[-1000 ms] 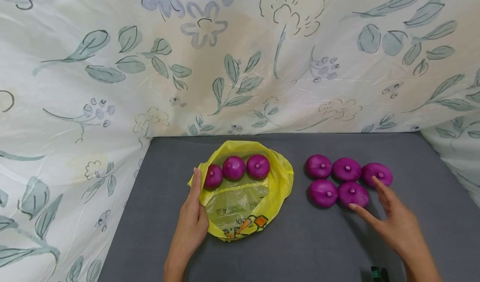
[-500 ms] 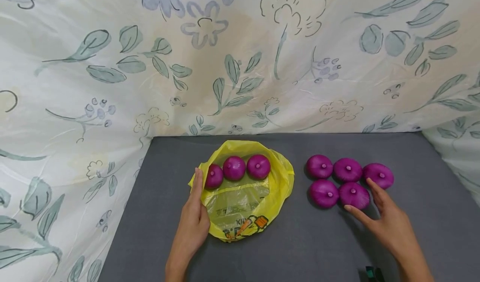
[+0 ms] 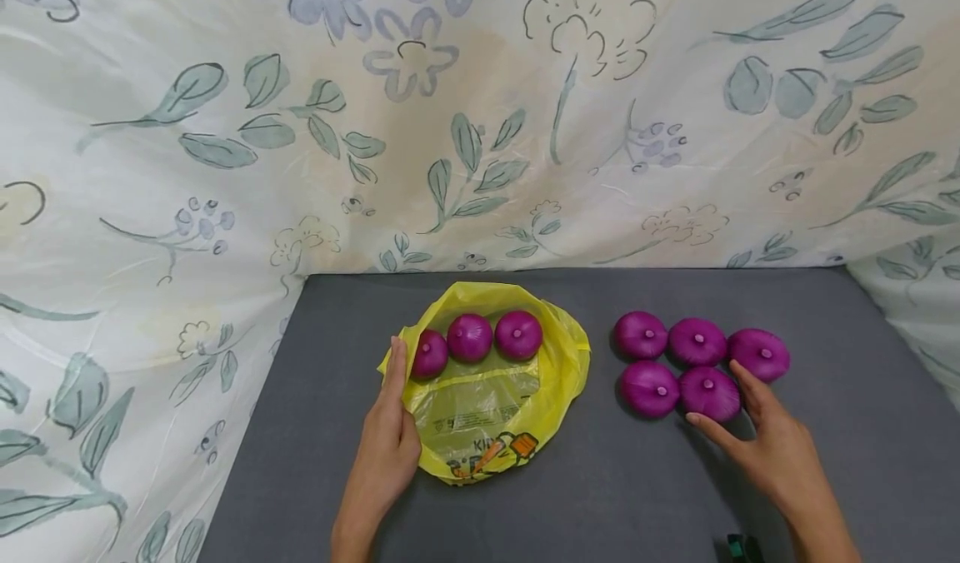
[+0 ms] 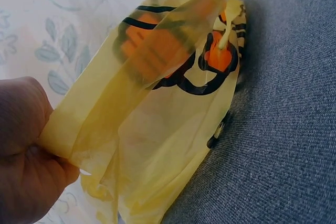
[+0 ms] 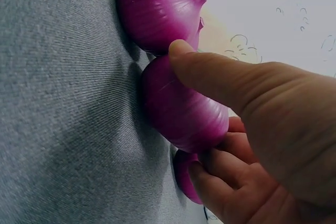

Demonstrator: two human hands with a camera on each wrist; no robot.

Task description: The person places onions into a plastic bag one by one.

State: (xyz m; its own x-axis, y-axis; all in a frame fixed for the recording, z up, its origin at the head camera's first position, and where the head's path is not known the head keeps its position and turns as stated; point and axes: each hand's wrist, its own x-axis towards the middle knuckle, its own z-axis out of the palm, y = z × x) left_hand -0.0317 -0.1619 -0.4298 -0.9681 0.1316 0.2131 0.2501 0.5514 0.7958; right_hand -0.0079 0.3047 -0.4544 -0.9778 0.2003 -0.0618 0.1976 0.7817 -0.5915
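Note:
My left hand (image 3: 384, 455) holds the left rim of a yellow plastic bag (image 3: 567, 363), which lies with its mouth wide. The left wrist view shows the bag's edge (image 4: 79, 135) pinched between thumb and fingers. Three purple onions, one of them in the middle (image 3: 470, 337), sit inside along the back of the bag. On the right, my right hand (image 3: 776, 455) grips the front-right onion (image 3: 708, 394) of a two-row group, thumb on its near left side and fingers round its right. That onion (image 5: 178, 106) rests low against the cloth in the right wrist view.
Several other onions, such as the back-left one (image 3: 641, 335), crowd close around the gripped one. A dark grey cloth (image 3: 600, 480) covers the table. Flower-patterned sheeting (image 3: 480, 130) rises behind and at both sides. A small black and green object (image 3: 742, 548) shows at the bottom edge.
My right hand has moved slightly left, and its thumb and fingers have closed in around the front-right onion. The left hand and the bag have stayed in place.

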